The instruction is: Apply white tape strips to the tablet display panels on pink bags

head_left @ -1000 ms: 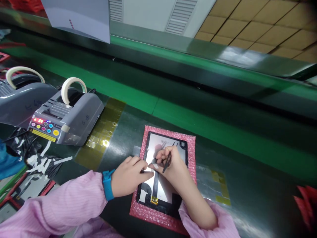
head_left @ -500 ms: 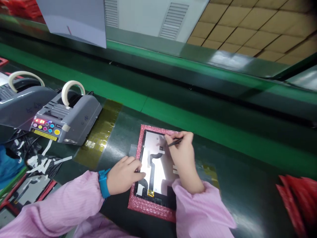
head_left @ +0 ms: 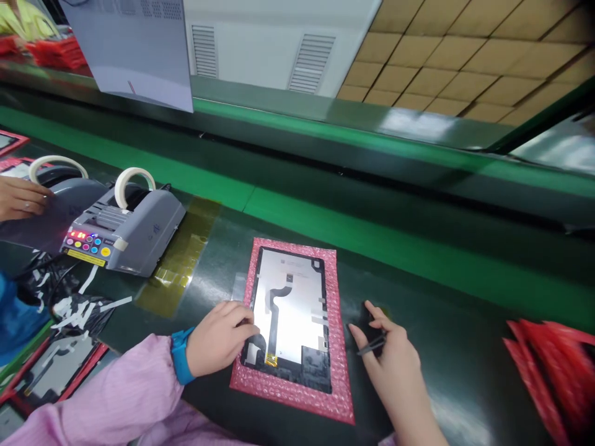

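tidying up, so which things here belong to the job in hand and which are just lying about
Seems in use:
flat panel, left hand at its edge
pink bubble wrap under it
dark tool in right hand

Seems lying about:
red packaging, far right
white strips, left

Bench (head_left: 465,334) open rightward — red packets (head_left: 558,371) beyond (tape dispenser (head_left: 151,232) left).
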The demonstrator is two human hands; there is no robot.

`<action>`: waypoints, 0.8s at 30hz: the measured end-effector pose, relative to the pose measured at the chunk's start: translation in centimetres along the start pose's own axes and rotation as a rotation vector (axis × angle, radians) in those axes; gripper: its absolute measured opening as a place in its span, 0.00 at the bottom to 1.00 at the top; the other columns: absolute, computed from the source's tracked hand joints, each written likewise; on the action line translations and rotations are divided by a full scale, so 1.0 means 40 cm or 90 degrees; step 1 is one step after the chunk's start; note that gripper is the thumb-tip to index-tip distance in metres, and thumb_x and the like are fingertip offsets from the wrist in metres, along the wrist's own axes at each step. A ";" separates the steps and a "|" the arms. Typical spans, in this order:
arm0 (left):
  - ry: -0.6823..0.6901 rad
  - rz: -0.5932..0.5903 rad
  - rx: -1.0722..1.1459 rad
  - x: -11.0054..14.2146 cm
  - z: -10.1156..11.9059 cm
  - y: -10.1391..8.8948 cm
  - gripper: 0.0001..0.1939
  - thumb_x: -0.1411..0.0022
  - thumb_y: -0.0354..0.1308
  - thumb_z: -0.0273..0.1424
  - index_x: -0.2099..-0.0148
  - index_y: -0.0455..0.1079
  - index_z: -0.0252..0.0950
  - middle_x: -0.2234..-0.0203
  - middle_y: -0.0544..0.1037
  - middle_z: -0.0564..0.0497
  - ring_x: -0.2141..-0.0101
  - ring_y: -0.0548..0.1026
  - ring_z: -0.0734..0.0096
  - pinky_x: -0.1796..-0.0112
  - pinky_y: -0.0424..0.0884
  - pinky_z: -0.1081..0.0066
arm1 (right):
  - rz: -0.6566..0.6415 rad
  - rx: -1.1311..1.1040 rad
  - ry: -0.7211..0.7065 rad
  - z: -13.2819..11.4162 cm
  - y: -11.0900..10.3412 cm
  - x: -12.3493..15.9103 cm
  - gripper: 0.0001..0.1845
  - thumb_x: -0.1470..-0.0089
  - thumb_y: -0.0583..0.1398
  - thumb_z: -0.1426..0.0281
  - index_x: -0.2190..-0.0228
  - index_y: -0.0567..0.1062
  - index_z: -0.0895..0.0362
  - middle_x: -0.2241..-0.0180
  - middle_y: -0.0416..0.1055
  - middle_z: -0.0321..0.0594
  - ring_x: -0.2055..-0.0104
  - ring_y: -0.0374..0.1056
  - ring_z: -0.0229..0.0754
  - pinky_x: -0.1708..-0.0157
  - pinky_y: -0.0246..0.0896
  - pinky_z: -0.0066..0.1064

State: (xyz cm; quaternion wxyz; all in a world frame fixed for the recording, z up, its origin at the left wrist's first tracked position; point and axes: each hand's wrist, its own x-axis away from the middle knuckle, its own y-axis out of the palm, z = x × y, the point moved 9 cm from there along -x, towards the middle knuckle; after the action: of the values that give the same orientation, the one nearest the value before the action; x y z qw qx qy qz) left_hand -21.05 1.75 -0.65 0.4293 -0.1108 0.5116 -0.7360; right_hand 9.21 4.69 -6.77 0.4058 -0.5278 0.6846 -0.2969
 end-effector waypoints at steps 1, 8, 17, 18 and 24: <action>0.007 -0.010 0.007 -0.001 0.010 0.006 0.16 0.37 0.47 0.18 0.54 0.74 0.34 0.60 0.77 0.45 0.56 0.73 0.60 0.53 0.70 0.61 | -0.004 0.008 -0.010 0.001 0.005 0.001 0.23 0.41 0.54 0.50 0.56 0.69 0.56 0.51 0.76 0.56 0.54 0.75 0.58 0.58 0.67 0.45; 0.219 -0.144 -0.039 0.010 0.139 0.125 0.30 0.32 0.55 0.47 0.33 0.61 0.44 0.33 0.62 0.48 0.32 0.53 0.41 0.37 0.54 0.42 | -0.078 0.088 -0.076 0.023 0.047 0.007 0.31 0.36 0.48 0.51 0.43 0.65 0.59 0.45 0.71 0.57 0.36 0.61 0.62 0.43 0.58 0.56; 0.006 -0.030 -0.168 -0.298 -0.073 0.164 0.25 0.33 0.59 0.43 0.35 0.66 0.54 0.34 0.65 0.51 0.34 0.58 0.44 0.37 0.56 0.47 | 0.043 0.178 0.118 0.363 -0.133 0.143 0.34 0.41 0.46 0.43 0.50 0.67 0.57 0.50 0.74 0.60 0.42 0.67 0.68 0.49 0.64 0.62; -0.018 -0.001 -0.163 -0.352 -0.111 0.150 0.24 0.32 0.59 0.41 0.36 0.67 0.51 0.34 0.65 0.47 0.34 0.58 0.41 0.38 0.56 0.44 | 0.066 0.176 0.120 0.367 -0.149 0.171 0.32 0.40 0.47 0.44 0.51 0.67 0.58 0.50 0.74 0.61 0.43 0.68 0.68 0.49 0.65 0.61; -0.187 0.225 0.012 -0.660 -0.296 0.024 0.26 0.29 0.47 0.27 0.33 0.57 0.22 0.31 0.43 0.21 0.32 0.39 0.22 0.44 0.38 0.23 | 0.195 0.200 0.054 0.212 -0.243 0.289 0.13 0.34 0.52 0.59 0.59 0.70 0.55 0.46 0.74 0.57 0.45 0.72 0.58 0.55 0.72 0.49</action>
State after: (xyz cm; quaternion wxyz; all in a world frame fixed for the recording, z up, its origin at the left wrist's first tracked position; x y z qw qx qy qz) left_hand -11.67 29.12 0.48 0.6224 -0.1210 0.4483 -0.6301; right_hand 19.93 -8.85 -5.65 0.4940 -0.3351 0.7186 -0.3568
